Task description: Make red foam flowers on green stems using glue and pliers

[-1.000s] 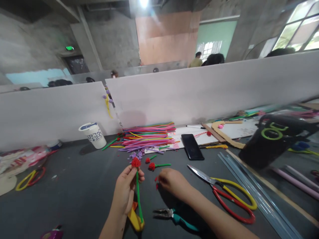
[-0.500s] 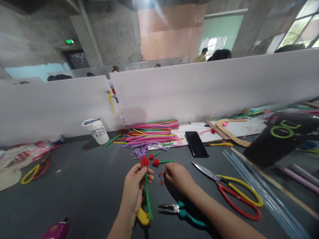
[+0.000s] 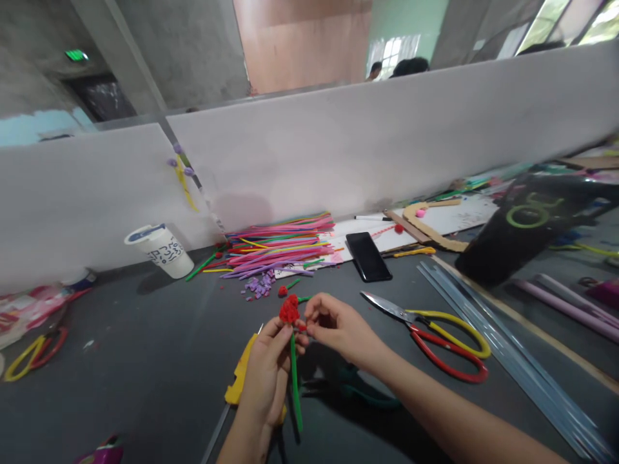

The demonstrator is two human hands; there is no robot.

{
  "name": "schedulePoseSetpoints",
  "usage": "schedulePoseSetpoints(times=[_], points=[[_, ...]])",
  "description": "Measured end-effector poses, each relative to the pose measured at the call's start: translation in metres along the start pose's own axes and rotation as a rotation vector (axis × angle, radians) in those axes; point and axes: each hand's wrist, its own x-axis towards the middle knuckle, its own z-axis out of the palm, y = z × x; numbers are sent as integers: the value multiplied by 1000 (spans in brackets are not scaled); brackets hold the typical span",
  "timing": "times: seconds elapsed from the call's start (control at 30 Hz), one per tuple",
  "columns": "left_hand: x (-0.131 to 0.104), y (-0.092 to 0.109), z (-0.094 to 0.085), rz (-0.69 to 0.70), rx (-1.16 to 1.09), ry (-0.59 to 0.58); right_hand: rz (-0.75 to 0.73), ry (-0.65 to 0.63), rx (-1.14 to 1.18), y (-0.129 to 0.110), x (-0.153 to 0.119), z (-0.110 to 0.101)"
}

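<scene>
My left hand [image 3: 271, 362] is closed on the green stem [image 3: 294, 386] of a red flower [image 3: 289, 309], just below its fuzzy head. The stem hangs down past my palm. Right beside the flower, my right hand [image 3: 333, 322] pinches a small red piece [image 3: 302, 327] between thumb and fingertips. Another small red flower [image 3: 283, 291] lies on the table behind. A yellow glue gun [image 3: 240, 377] is partly under my left forearm. Dark green pliers [image 3: 367, 390] lie in the shadow under my right arm.
Large scissors [image 3: 411, 314] with red and yellow handles lie right of my right hand. Farther back are purple bits [image 3: 260, 285], a bundle of coloured stems [image 3: 280, 248], a phone [image 3: 368, 256] and a paper cup [image 3: 164, 252]. Clear sticks [image 3: 503, 348] and a black bottle [image 3: 503, 232] stand or lie at right.
My right hand has risen from the table to the flower with a small red piece in its fingers. The camera view has shifted, and more of the yellow glue gun shows.
</scene>
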Motion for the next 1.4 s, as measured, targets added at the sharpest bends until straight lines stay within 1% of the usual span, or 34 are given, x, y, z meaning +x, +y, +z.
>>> schedulePoseSetpoints(times=[0.13, 0.23, 0.3, 0.4, 0.47, 0.57, 0.63, 0.7, 0.77, 0.8, 0.87, 0.93, 1.07, 1.13, 1.2, 1.27, 1.33, 1.4], points=[[0, -2, 4, 7, -31, 8, 19, -54, 54, 5, 2, 0], [1, 1, 2, 2, -37, 20, 55, -59, 24, 6, 3, -2], [2, 9, -3, 21, -43, 42, 79, -54, -30, 4, 3, -4], [4, 30, -15, 104, -60, 105, 95, -78, -170, -4, 1, 1], [4, 45, -22, 159, -66, 142, 82, -138, -291, -13, -3, 14], [-2, 58, -26, 159, -48, 163, 38, -255, -466, -24, -6, 50], [-9, 60, -23, 125, -29, 149, 31, -296, -552, -27, -5, 77], [-19, 60, -18, 92, -18, 123, 45, -309, -603, -26, -2, 99], [-30, 61, -13, 69, -22, 103, 55, -310, -608, -23, 2, 110], [-35, 62, -12, 60, -27, 95, 57, -301, -598, -22, 4, 112], [-46, 67, -10, 50, -38, 86, 60, -258, -565, -18, 6, 106], [-56, 72, -11, 61, -47, 83, 69, -186, -526, -14, 7, 91], [-71, 81, -8, 136, -51, 89, 106, -23, -381, -9, 11, 44], [-73, 83, -2, 168, -35, 91, 99, 7, -268, -11, 10, 19], [-72, 84, 3, 204, -2, 89, 67, 17, -142, -17, 5, -3], [-66, 83, 8, 271, 41, 83, 1, 44, -28, -27, -3, -18], [-57, 82, 11, 387, 86, 80, -80, 78, 58, -38, -11, -27], [-47, 81, 14, 541, 127, 85, -152, 105, 104, -47, -17, -31]])
